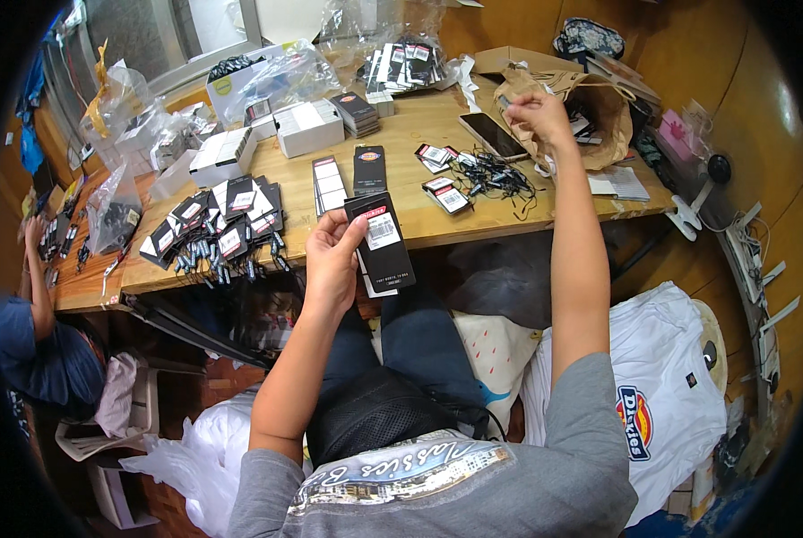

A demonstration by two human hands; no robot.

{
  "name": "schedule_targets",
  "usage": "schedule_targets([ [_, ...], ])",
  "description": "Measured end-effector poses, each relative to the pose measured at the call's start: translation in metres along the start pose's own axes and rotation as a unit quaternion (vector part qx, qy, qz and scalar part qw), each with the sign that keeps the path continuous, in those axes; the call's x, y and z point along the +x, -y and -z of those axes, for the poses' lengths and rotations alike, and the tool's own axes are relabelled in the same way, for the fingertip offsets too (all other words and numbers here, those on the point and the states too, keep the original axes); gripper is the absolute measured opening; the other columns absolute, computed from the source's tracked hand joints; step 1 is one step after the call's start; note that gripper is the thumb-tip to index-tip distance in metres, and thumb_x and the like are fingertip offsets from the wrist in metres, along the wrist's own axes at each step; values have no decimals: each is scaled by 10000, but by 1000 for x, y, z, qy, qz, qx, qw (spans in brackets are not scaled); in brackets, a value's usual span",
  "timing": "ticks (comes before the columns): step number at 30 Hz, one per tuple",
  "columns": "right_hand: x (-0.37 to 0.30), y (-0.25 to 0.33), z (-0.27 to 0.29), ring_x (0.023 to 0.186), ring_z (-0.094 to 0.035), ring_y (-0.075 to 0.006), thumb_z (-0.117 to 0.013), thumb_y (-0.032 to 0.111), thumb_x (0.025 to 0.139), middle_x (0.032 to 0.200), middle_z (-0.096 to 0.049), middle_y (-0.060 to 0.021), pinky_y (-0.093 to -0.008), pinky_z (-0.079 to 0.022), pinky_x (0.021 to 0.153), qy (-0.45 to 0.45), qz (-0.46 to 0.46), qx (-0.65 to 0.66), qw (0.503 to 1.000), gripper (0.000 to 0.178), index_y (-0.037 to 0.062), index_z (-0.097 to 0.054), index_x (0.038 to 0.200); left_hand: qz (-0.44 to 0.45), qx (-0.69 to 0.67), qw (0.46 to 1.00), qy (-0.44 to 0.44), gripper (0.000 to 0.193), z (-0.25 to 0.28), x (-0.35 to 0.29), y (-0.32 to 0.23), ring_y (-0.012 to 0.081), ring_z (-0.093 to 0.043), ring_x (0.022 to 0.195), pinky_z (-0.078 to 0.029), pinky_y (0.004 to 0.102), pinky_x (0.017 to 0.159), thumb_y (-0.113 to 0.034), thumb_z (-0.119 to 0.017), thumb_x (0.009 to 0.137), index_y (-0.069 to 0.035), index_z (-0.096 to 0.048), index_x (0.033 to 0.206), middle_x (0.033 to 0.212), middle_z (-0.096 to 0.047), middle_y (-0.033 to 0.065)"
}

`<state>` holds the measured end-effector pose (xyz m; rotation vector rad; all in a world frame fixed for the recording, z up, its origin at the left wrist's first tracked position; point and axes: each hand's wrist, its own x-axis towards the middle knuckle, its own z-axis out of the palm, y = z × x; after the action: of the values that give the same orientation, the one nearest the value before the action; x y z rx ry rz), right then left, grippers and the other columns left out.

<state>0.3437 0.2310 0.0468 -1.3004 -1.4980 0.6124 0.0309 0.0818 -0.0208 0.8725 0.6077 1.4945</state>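
Note:
My left hand [332, 255] grips black hang tags [389, 257] by their upper left, the front one bearing a white barcode sticker. A white edge shows below them. Raised over the far right of the table, my right hand [539, 117] has its fingers pinched together at the mouth of a brown paper bag [615, 117]. A small greyish bit shows at the fingertips, too small to name. Below that hand lies a heap of black tag strings [496, 184] with small stickered tags [445, 195] beside it. Another black hang tag [368, 170] and a white-labelled strip [329, 185] lie beyond my left hand.
A large pile of strung tags [222, 220] covers the table's left front. White boxes [308, 128], a tag stack [355, 114] and plastic bags stand behind. A dark phone [492, 136] lies near the paper bag. Another person [38, 350] sits at far left. White shirts [661, 359] lie right of me.

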Motion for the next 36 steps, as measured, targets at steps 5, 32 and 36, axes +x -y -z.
schedule_targets([
  [5, -16, 42, 4, 624, -556, -110, -564, 36, 732, 694, -562, -39, -211, -456, 569, 7, -1, 222, 975, 119, 10, -545, 847, 15, 15, 1000, 21, 136, -1, -2, -1, 107, -541, 748, -451, 223, 681, -23, -545, 760, 11, -491, 879, 859, -565, 81],
  [32, -153, 33, -81, 616, -525, -101, -608, 34, 696, 654, -559, -45, -202, -411, 583, 123, 45, 320, 938, 71, -11, -575, 740, 37, 115, 993, -2, 150, 25, -49, -16, 87, -557, 698, -448, 198, 651, -3, -592, 715, 52, -548, 847, 789, -593, 83],
  [36, -154, 31, -99, 584, -513, -115, -607, 55, 714, 629, -540, -38, -213, -415, 572, 106, 31, 447, 888, 72, 13, -551, 731, 34, 119, 992, -27, 130, 27, -52, -13, 84, -549, 678, -437, 202, 651, -3, -594, 709, 35, -550, 825, 765, -591, 69],
])
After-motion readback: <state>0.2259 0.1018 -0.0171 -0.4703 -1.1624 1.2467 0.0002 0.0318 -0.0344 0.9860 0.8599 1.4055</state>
